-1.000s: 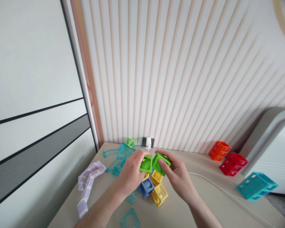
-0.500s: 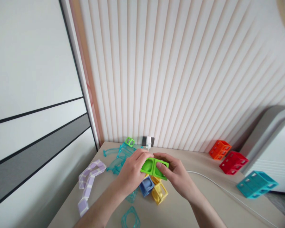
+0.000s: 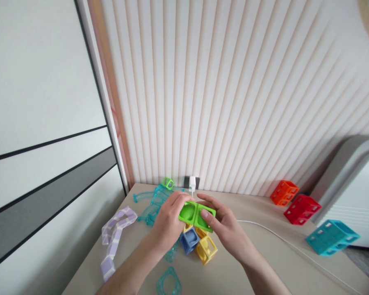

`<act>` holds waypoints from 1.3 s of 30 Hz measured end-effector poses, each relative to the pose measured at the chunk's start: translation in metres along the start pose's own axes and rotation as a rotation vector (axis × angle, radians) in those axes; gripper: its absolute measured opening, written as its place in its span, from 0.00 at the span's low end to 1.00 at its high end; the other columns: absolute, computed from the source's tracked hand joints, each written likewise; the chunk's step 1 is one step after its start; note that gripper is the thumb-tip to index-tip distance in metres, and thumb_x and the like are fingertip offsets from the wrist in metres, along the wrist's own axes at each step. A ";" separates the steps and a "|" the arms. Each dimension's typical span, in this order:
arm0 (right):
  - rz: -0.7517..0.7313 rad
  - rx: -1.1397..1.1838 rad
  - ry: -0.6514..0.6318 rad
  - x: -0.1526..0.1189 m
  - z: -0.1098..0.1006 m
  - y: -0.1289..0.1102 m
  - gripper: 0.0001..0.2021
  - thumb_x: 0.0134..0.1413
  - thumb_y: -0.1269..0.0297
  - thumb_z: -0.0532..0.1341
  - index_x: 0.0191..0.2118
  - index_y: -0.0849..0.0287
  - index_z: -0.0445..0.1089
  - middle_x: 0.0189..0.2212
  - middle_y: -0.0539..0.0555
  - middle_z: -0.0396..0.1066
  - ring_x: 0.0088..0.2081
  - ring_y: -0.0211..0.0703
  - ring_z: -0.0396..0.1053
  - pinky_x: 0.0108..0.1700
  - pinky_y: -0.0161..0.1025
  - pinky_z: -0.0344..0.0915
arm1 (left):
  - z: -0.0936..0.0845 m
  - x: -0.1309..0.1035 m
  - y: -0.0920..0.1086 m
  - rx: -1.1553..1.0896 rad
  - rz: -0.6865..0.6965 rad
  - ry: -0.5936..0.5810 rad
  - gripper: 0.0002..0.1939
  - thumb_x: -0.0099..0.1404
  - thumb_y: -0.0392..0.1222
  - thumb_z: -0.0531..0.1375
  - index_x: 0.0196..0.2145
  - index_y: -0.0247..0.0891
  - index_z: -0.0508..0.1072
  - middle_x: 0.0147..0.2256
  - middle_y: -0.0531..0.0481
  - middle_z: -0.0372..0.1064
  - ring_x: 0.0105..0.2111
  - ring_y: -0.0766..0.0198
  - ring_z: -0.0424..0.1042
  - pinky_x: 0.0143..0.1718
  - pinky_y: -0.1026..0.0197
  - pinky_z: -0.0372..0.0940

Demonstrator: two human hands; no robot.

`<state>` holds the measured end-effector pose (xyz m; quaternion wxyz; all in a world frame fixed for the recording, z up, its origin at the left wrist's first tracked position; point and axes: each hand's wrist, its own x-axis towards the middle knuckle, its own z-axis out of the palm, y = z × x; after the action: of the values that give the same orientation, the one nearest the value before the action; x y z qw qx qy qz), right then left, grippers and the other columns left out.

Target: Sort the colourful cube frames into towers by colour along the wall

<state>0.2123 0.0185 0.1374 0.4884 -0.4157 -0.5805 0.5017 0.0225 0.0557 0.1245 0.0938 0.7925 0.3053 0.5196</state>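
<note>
Between my two hands, above the table, are two joined green cube blocks [image 3: 187, 212] with round hollows facing up. My left hand [image 3: 169, 215] grips their left end, its fingers curled over the far side. On the right end, my right hand [image 3: 223, 223] presses its thumb into the hollow while its fingers reach behind; those fingertips are partly hidden. Just below the green blocks lie a blue cube block [image 3: 190, 241] and a yellow cube block [image 3: 206, 249], with more yellow showing partly behind them.
Clear teal track pieces [image 3: 160, 196] and a small green cube [image 3: 167, 183] lie at the back left. A purple chain of blocks [image 3: 112, 246] is at left. Orange [image 3: 284, 193], red [image 3: 302, 209] and teal blocks [image 3: 332, 237] stand at right. A white cable [image 3: 283, 233] crosses the table [image 3: 233, 270].
Both hands and the green blocks have shifted slightly left and up. My right index finger has lifted a little away from the blocks.
</note>
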 end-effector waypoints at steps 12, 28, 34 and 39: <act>-0.366 -0.549 0.245 -0.001 -0.017 0.002 0.30 0.59 0.65 0.67 0.67 0.51 0.64 0.52 0.58 0.75 0.53 0.51 0.74 0.55 0.47 0.73 | -0.007 0.006 -0.005 0.024 -0.156 0.022 0.26 0.48 0.17 0.52 0.40 0.42 0.71 0.36 0.53 0.75 0.39 0.62 0.77 0.42 0.63 0.71; -0.858 -1.016 0.042 -0.004 -0.009 0.012 0.21 0.63 0.78 0.57 0.57 0.50 0.67 0.68 0.61 0.55 0.69 0.55 0.57 0.64 0.48 0.67 | -0.013 0.005 0.005 -0.021 -0.173 -0.015 0.29 0.49 0.17 0.52 0.45 0.42 0.71 0.41 0.51 0.76 0.43 0.60 0.76 0.45 0.59 0.71; -0.615 -0.727 -0.022 -0.008 -0.006 0.011 0.26 0.65 0.68 0.63 0.65 0.49 0.58 0.68 0.63 0.58 0.67 0.52 0.62 0.64 0.46 0.67 | -0.016 0.007 0.003 0.100 -0.003 0.079 0.28 0.51 0.17 0.52 0.44 0.42 0.70 0.40 0.50 0.75 0.43 0.59 0.76 0.46 0.59 0.71; -0.594 -0.614 0.075 -0.010 -0.005 0.005 0.20 0.66 0.65 0.63 0.62 0.49 0.66 0.57 0.58 0.73 0.58 0.49 0.72 0.60 0.42 0.69 | -0.016 0.008 0.003 0.108 0.065 0.079 0.26 0.54 0.17 0.52 0.44 0.41 0.70 0.39 0.50 0.74 0.42 0.61 0.76 0.45 0.62 0.72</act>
<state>0.2188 0.0104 0.1314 0.4859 -0.3744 -0.7793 0.1277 0.0121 0.0554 0.1388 0.0219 0.7848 0.3104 0.5360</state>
